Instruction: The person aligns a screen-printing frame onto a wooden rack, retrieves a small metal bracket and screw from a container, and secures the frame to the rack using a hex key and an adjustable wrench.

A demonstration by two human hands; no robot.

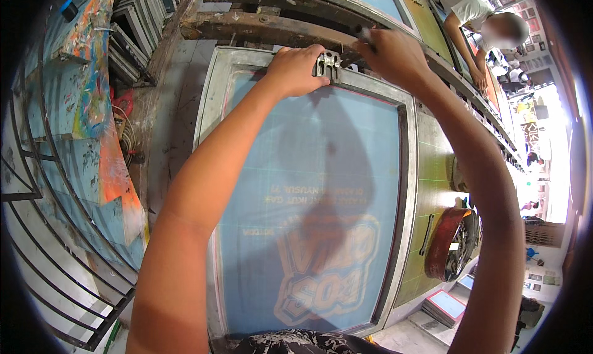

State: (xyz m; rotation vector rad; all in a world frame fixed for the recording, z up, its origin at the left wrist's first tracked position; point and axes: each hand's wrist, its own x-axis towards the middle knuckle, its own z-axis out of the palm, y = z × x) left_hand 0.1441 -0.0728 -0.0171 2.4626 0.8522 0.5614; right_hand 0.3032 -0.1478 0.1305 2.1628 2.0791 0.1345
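A screen printing frame (406, 162) with a pale metal border and blue mesh lies in front of me, with pale outlined lettering near its close end. At the middle of its far edge sits a slotted metal clamp (327, 65). My left hand (294, 71) grips the clamp from the left, thumb on the near side and fingers over the far side. Just right of it, my right hand (393, 55) is closed round a dark tool (364, 35). The tool's end sticks out at the left of the fist; its kind is mostly hidden.
A worn metal rail (265, 29) runs beyond the frame. Stacked frames (139, 26) and paint-smeared blue steps (99, 168) stand left, beside black railings (58, 249). A red round container (446, 243) rests on the green table (411, 273). Another person (466, 20) leans over the table at far right.
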